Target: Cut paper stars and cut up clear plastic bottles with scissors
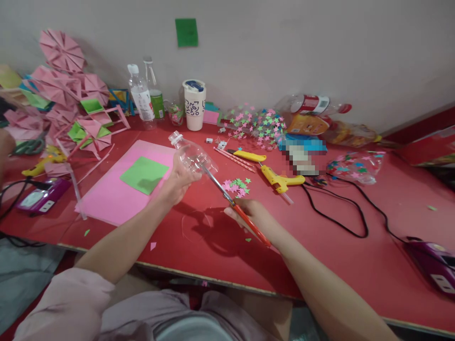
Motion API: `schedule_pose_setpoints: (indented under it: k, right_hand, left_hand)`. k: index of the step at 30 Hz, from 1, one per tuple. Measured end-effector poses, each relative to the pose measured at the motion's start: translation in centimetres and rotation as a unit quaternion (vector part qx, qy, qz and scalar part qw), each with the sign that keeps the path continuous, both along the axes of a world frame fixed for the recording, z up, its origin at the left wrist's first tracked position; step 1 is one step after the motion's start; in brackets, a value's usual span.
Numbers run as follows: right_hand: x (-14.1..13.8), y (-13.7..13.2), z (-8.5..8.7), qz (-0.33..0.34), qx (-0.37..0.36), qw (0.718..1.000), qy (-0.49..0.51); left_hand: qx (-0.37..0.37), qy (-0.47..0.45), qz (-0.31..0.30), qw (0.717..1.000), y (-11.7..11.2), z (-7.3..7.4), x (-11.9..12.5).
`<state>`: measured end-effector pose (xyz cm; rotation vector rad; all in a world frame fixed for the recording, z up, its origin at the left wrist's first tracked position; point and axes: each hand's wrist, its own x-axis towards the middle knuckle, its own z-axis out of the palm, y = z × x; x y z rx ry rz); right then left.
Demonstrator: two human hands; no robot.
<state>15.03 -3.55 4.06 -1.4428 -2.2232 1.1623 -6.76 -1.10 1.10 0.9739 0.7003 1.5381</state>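
Observation:
My left hand (179,180) grips the clear top part of a cut plastic bottle (194,154), tilted with its neck toward the upper left. A pair of scissors (245,215) with red-orange handles is held in my right hand (254,215). Their blades reach up to the cut edge of the bottle. On the table below lies a thin, clear curved strip or ring (195,226), hard to make out. Just beyond the scissors is a small heap of pink and green paper stars (237,187).
Pink paper (110,194) bears a green square (144,175) at left. A yellow glue gun (280,180) and cutter (250,156) lie right of centre. A cup (194,106) and bottles (142,99) stand by the wall. Black cords run to a purple power strip (432,265). Paper crafts (67,90) crowd the left.

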Motion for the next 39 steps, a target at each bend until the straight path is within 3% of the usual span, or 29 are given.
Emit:
schedule_pose_setpoints:
  k: [8,18,35,39]
  right_hand:
    - [-0.05,-0.27,0.05,0.005,-0.031,0.999,0.025]
    - [-0.11,-0.56,0.26,0.019,0.0,1.0,0.004]
    - [-0.4,-0.36,-0.24,0.018,0.04,0.999,-0.002]
    - [-0.31,-0.03,-0.54,0.007,0.053,0.999,-0.01]
  left_hand:
    - [0.013,-0.021,0.001,1.0,-0.18,1.11,-0.02]
    - [0.021,0.0,-0.013,1.0,-0.14,0.45,0.02]
    - [0.016,-0.04,-0.031,0.999,0.08,0.79,-0.06]
    - [-0.004,-0.049,-0.009,0.999,0.37,0.66,-0.01]
